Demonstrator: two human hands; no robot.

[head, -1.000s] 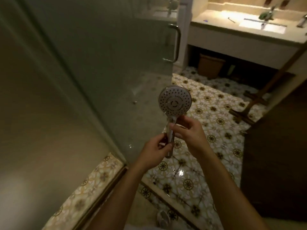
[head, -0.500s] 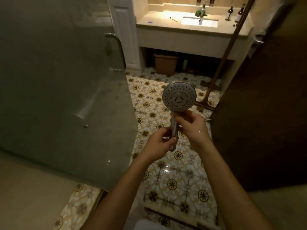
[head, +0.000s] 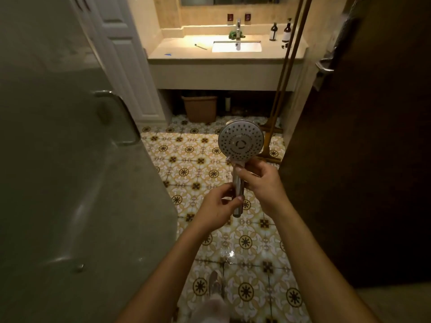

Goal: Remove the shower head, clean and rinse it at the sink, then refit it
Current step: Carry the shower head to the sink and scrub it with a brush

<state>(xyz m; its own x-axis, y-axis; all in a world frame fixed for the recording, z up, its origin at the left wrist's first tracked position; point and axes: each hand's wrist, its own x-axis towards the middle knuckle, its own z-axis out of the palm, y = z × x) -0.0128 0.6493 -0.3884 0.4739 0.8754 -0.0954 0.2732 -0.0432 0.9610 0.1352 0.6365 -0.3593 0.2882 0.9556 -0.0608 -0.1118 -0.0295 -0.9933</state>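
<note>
A chrome shower head (head: pixel 241 143) is held upright in front of me, detached, with its round spray face turned toward the camera. My right hand (head: pixel 258 180) grips the upper handle just below the face. My left hand (head: pixel 219 206) pinches the lower end of the handle. Straight ahead at the far wall, the lit white sink (head: pixel 236 46) sits in a beige counter (head: pixel 221 55) with a chrome tap (head: pixel 238 27) behind it.
A frosted glass shower door (head: pixel 81 171) with a metal handle fills the left. A dark wooden door (head: pixel 363 148) stands on the right, with a leaning mop pole (head: pixel 283 78) beside it. A brown bin (head: pixel 200 108) sits under the counter, two bottles (head: pixel 279 31) on it. The patterned floor tiles (head: pixel 200 159) look wet.
The view has swung right and forward, from the shower glass to face the sink. Both hands kept their hold on the shower head, carrying it along.
</note>
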